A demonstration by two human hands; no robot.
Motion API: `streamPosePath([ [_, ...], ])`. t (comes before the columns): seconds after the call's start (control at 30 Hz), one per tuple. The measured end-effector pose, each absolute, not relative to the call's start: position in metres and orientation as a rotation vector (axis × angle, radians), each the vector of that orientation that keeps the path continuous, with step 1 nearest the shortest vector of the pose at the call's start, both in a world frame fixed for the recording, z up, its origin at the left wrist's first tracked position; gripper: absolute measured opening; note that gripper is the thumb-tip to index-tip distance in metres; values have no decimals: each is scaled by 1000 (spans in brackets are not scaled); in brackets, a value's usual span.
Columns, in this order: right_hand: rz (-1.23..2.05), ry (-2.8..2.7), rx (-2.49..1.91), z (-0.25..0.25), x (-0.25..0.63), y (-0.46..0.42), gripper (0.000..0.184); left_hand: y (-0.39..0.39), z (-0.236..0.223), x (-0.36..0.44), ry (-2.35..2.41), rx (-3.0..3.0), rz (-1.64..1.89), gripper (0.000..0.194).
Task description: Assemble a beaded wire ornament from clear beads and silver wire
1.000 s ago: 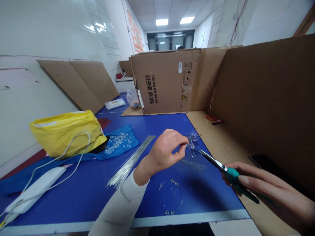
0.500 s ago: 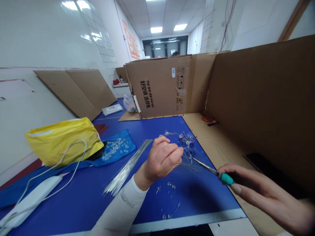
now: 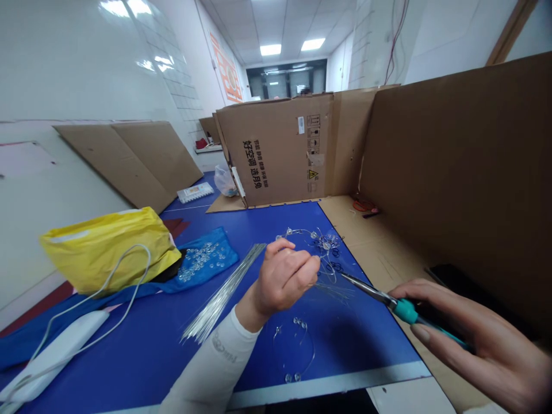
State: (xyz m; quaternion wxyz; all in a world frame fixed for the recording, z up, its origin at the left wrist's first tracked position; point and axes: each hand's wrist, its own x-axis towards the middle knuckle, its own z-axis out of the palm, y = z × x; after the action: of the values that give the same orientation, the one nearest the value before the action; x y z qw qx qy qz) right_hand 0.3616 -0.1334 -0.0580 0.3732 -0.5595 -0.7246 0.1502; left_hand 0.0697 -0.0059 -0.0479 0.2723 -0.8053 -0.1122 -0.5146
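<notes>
The left hand is closed in a pinch and has hold of a beaded wire, which sits just past its fingers above the blue surface. The right hand is closed around a soldering iron, with the tip near this wire. Thin metal rods lie beside the left hand, and a second beaded wire lies below it.
</notes>
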Motion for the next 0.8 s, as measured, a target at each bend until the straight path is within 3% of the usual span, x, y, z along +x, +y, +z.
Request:
streamPosePath([
  [0.47,405,-2010,-1352,-41,339,-124,30,-9,-53,75,-245,-2249,-1368,19],
  [0.8,365,-2016,-1364,-42,337,-125,26,-12,-51,87,-324,-2327,-1569,22],
])
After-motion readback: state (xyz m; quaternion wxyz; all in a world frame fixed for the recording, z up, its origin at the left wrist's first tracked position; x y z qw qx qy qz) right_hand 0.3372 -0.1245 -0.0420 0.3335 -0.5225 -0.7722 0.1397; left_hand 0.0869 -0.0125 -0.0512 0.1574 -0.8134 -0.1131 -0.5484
